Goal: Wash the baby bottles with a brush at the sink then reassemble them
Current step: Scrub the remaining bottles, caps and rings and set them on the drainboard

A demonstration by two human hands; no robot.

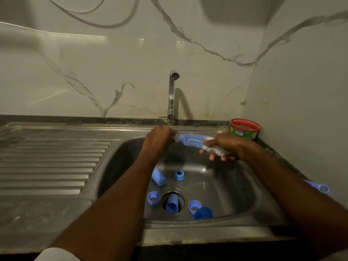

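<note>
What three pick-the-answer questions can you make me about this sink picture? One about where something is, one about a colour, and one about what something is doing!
1. Where does the red-rimmed tub sit?
A. On the counter right of the tap
B. In the sink basin
C. On the draining board

2. What colour are the bottle parts in the sink?
A. Green
B. Blue
C. Yellow

3. What is the tap doing?
A. Running water
B. Turned off
C. Lying in the basin

Answers:
1. A, the tub stands in the back right corner by the wall.
2. B, the caps and rings lying round the drain are all blue.
3. A, a thin stream falls to where the left hand and the right hand hold the brush.
</note>
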